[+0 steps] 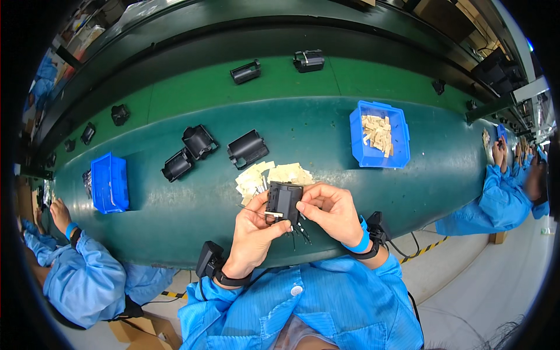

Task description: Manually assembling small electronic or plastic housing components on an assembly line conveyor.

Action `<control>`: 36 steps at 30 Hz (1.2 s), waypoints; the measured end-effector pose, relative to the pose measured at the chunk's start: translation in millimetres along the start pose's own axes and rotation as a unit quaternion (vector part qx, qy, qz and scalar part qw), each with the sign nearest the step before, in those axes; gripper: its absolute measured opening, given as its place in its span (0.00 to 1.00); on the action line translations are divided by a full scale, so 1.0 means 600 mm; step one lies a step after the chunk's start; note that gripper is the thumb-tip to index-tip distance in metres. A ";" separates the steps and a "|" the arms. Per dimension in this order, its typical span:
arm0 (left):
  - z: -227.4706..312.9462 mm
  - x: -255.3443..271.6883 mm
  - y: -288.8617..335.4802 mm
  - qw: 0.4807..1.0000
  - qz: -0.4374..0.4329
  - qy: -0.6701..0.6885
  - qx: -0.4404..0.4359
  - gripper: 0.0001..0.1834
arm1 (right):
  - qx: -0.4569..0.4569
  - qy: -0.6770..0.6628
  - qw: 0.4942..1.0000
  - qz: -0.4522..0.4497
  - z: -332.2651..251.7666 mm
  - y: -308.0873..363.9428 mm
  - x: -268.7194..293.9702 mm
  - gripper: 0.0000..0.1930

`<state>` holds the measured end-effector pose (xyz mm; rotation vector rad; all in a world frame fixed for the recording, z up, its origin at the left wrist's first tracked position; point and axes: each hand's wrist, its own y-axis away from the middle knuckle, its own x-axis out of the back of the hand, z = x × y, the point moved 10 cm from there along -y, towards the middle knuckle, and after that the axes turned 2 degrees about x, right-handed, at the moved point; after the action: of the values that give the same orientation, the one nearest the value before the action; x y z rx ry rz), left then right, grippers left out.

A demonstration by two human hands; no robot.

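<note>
Between my two hands, close over the near part of the green table, is a black plastic housing. My left hand grips its left side and lower edge, the thumb below. A small pale strip with a thin dark wire sits by the left fingertips. My right hand pinches the housing's right side between thumb and fingers. Several dark wires with pale ends hang under the housing. Just beyond my hands lie pale yellow pieces in a loose pile.
Three black housings lie beyond the pile to the left. A blue bin with pale pieces stands at right, another blue bin at left. More housings rest on the bright green strip behind. Co-workers in blue sit on both sides.
</note>
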<state>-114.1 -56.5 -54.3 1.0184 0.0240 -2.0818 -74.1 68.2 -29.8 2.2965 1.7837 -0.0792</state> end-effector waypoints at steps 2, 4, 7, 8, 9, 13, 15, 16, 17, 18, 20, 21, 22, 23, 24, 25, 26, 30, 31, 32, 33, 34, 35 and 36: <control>-0.002 0.000 -0.001 1.000 -0.002 0.006 0.005 0.30 | -0.010 -0.008 1.000 0.002 -0.003 0.001 -0.002 0.03; -0.003 -0.001 0.000 1.000 -0.003 0.015 0.010 0.30 | -0.021 -0.017 1.000 0.003 -0.001 0.001 -0.002 0.04; -0.007 0.002 -0.003 1.000 -0.006 0.017 0.017 0.31 | -0.024 -0.011 1.000 0.016 0.001 -0.001 0.004 0.04; -0.007 0.001 -0.003 1.000 -0.006 0.016 0.017 0.31 | -0.025 -0.004 0.999 0.020 0.000 -0.001 0.004 0.04; -0.007 0.002 -0.003 1.000 0.002 0.014 0.017 0.31 | -0.025 0.002 0.999 0.024 0.000 -0.002 0.005 0.04; -0.011 0.006 -0.005 1.000 0.005 0.009 0.026 0.29 | -0.027 0.004 0.999 0.018 0.006 -0.005 0.002 0.07; -0.014 0.009 -0.005 0.999 -0.003 0.020 0.040 0.29 | 0.054 -0.041 0.996 0.063 -0.006 -0.011 0.008 0.14; -0.018 0.007 -0.005 0.998 -0.010 0.030 0.053 0.29 | 0.054 -0.041 0.996 0.064 -0.002 -0.012 0.008 0.14; -0.018 0.007 -0.005 0.998 -0.009 0.031 0.053 0.29 | 0.049 -0.030 0.997 0.060 0.002 -0.011 0.006 0.18; -0.020 0.006 -0.005 0.997 -0.008 0.032 0.063 0.30 | 0.044 -0.019 0.997 0.057 0.005 -0.010 0.005 0.21; -0.023 0.006 -0.006 0.997 -0.007 0.034 0.072 0.31 | 0.054 0.028 0.998 0.030 -0.001 -0.008 -0.004 0.24; -0.025 0.005 -0.007 0.996 -0.013 0.032 0.078 0.30 | 0.063 0.075 0.995 0.004 -0.007 -0.007 -0.014 0.26; -0.027 0.005 -0.007 0.996 -0.019 0.031 0.084 0.30 | 0.063 0.075 0.995 0.004 -0.009 -0.006 -0.012 0.26; -0.027 0.007 -0.006 0.996 -0.018 0.031 0.084 0.30 | 0.034 0.089 0.995 0.003 -0.003 -0.006 -0.008 0.24; -0.031 0.005 -0.004 0.994 -0.025 0.041 0.097 0.30 | 0.004 0.102 0.995 0.002 0.003 -0.005 -0.004 0.23; -0.034 0.003 -0.002 0.992 -0.032 0.052 0.111 0.31 | -0.025 0.115 0.993 0.001 0.010 -0.006 -0.002 0.21; -0.032 0.003 -0.002 0.992 -0.034 0.052 0.111 0.31 | -0.033 0.075 0.996 0.030 0.010 -0.008 0.008 0.16; -0.020 -0.004 -0.001 0.987 -0.068 0.050 0.140 0.30 | -0.066 0.008 0.998 0.005 0.005 -0.002 -0.011 0.19; -0.015 0.002 -0.002 0.985 -0.061 0.059 0.149 0.31 | -0.064 0.009 0.998 0.004 0.007 0.000 -0.013 0.19; -0.006 0.002 -0.002 0.984 -0.074 0.053 0.151 0.35 | -0.052 -0.037 0.998 0.018 0.009 0.001 -0.014 0.19; -0.010 -0.007 -0.002 0.985 -0.074 0.052 0.147 0.35 | -0.039 -0.084 0.995 0.032 0.011 0.001 -0.011 0.19; 0.013 -0.002 -0.010 0.997 -0.018 0.050 0.048 0.37 | -0.033 -0.147 0.988 0.044 0.013 -0.005 -0.005 0.20; 0.040 0.011 -0.010 0.997 0.036 0.047 -0.053 0.39 | -0.030 -0.147 0.988 0.041 0.013 -0.010 -0.013 0.20; 0.030 0.021 -0.009 0.996 0.036 -0.043 -0.066 0.38 | -0.006 -0.199 0.975 0.095 0.012 -0.012 -0.009 0.22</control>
<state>-133.9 -66.8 -52.3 0.8388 0.0796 -2.0285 -81.8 63.1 -36.6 2.2328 1.3588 -0.4576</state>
